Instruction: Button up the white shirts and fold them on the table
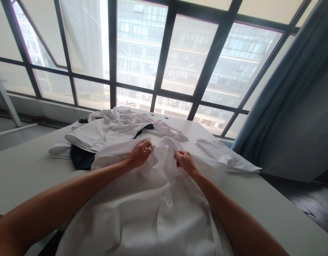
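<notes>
A white shirt [137, 209] spreads before me, its near part hanging toward my body and its far part over the table. My left hand [140, 153] pinches the shirt's cloth near the collar area, fingers closed. On the other side my right hand [185, 161] grips the cloth as well, its fingers curled shut. Between the two hands the fabric stands up in loose folds. The fingertips are partly hidden by the cloth and slightly blurred.
A heap of white garments [107, 128] with a dark cloth [82, 157] lies on the white table [273, 209] at left. Another folded white garment [228, 156] is at right. Behind are large windows [139, 46] and a blue-grey curtain [276, 85].
</notes>
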Available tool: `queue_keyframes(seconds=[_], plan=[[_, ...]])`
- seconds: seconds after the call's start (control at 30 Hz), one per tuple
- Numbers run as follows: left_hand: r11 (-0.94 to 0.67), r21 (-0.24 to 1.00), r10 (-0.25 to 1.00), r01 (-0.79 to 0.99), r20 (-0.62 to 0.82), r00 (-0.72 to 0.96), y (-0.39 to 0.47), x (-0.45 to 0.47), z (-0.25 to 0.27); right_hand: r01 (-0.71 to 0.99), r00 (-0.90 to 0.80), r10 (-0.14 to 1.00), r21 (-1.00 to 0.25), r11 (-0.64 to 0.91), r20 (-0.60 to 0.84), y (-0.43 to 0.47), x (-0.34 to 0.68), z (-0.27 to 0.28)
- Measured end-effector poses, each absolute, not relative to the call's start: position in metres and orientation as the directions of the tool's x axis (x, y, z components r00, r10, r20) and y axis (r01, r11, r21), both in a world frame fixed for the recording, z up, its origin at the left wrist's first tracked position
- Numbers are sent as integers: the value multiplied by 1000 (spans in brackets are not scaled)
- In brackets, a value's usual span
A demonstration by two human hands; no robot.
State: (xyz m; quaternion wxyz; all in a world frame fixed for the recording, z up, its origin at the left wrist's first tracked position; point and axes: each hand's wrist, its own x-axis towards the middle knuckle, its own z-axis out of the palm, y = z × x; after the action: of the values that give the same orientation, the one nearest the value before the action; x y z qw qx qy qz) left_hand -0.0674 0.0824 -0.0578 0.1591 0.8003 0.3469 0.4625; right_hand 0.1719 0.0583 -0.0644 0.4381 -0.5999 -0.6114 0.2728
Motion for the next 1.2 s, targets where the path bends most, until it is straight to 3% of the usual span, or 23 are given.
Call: queue_keyframes(seconds=[0.07,0.13,0.2,0.27,0.43,0.6,0.7,0.9,0.97,1.07,1.13,1.2], plan=[[-698,615,716,366,597,362,88,-78,-50,503,252,927,-856,119,277,64,200,-53],[-613,715,767,336,438,469,92,-85,-47,499,334,895,-861,99,296,67,224,-45],[-497,791,793,356,248,556,93,-87,-47,486,332,894,-867,111,301,66,237,-39],[-472,804,774,360,184,606,93,-85,-50,412,267,924,-899,149,275,62,238,-35],[-590,696,699,410,187,690,85,-76,-59,186,16,985,-968,167,173,53,212,-32],[-641,498,720,583,127,682,81,-78,-61,189,72,938,-928,322,340,49,208,-24],[-617,531,743,580,150,653,87,-81,-57,227,26,909,-889,399,415,43,227,-13],[-593,602,805,534,424,415,104,-96,-36,402,-67,942,-855,326,328,35,257,-3],[-592,596,802,542,504,321,107,-101,-30,532,-4,931,-788,310,364,37,257,-5],[-652,514,729,557,628,273,108,-105,-26,801,62,810,-513,308,584,41,251,-8],[-662,480,716,576,633,296,107,-104,-27,909,54,689,-321,266,723,43,244,-10],[-628,526,760,573,573,307,107,-104,-26,951,73,621,-242,193,780,43,240,-11]])
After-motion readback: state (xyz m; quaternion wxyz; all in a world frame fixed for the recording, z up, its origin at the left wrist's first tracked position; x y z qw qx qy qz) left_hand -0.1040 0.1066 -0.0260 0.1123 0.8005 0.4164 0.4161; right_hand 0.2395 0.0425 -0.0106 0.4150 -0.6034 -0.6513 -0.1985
